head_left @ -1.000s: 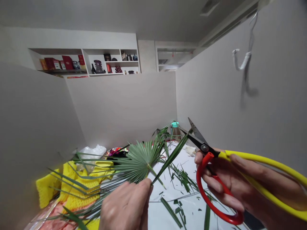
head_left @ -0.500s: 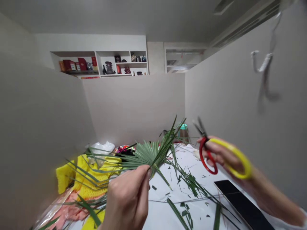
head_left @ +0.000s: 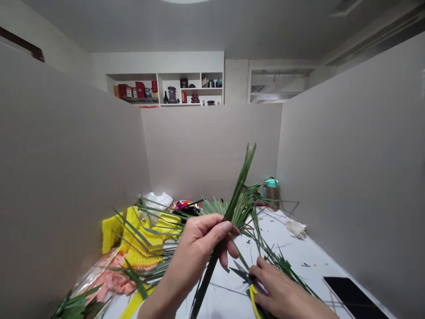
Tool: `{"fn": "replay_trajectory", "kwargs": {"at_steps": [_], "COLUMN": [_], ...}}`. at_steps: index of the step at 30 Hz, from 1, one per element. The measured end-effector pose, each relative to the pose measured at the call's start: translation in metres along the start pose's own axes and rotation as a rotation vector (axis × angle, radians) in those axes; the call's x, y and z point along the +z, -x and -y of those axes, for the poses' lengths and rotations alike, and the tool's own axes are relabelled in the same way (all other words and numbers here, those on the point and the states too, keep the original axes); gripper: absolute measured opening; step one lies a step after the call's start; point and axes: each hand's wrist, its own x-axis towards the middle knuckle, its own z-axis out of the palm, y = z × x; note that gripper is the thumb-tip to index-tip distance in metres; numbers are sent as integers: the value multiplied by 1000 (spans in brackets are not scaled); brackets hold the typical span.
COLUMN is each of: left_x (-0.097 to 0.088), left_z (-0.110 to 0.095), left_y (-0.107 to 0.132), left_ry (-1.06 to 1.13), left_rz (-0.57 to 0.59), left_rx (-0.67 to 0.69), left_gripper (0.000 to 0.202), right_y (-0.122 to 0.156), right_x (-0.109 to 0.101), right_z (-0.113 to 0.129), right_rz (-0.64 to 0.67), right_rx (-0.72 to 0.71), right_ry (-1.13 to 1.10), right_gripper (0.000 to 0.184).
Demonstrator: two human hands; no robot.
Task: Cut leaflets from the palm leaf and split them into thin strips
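Note:
My left hand [head_left: 202, 241] is closed on a long green leaf strip [head_left: 241, 179] that points up and to the right. Behind it lies a fan-shaped palm leaf [head_left: 219, 208] with thin fronds spread over the white table [head_left: 299, 252]. My right hand [head_left: 282, 292] is low on the table, resting on the scissors [head_left: 247, 279], whose dark blades point left and whose yellow handle shows beside my fingers. Part of the handles is hidden under the hand.
Yellow knitted cloth [head_left: 146, 239] and pink fabric [head_left: 113, 279] lie at the left. A white plastic bag [head_left: 157, 199], a teal-lidded jar [head_left: 271, 191] and a black phone [head_left: 352, 299] are on the table. Grey partition walls enclose three sides. Leaf offcuts litter the surface.
My right hand has come down from mid-air with the scissors to the table. My left hand has turned the leaf strip more upright. The view has shifted to the right.

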Motion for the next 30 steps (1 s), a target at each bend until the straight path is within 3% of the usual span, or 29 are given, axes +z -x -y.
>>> {"fn": "replay_trajectory", "kwargs": {"at_steps": [3,9,13,16,19,21,25,28,30], "left_x": [-3,-6,-5,-2,0,0,-4,-8,-10], "left_z": [5,21,26,23,17,16,20,27,32], "left_y": [-5,-13,-14,-13,-10,-9,-7,-7,-7], "left_ry": [95,251,251,92,-99,-205,-437,-658,-823], "left_rz": [52,164,128,40,-27,-47,-105,-280,-396], "left_rx": [-22,-108,-119,-80,-23,28,253,651,865], "left_gripper": [26,27,28,30,34,36,34,12,20], "right_y": [-12,-37,-37,-30,-22,-17,-12,-9,-7], "right_x": [-25,-106,-115,-106,-100,-100,-103,-102,-100], "right_z": [20,88,125,140,146,147,143,135,130], "right_rz": [-31,-227,-151,-169,-441,-564,-569,-407,-292], "right_rx": [-41,-254,-424,-470,-459,-463,-475,-453,-443], "right_ry": [-95,-590,-910,-988,-748,-600,-591,-687,-744], "right_gripper": [22,61,79,55,20,14,13,27,37]}}
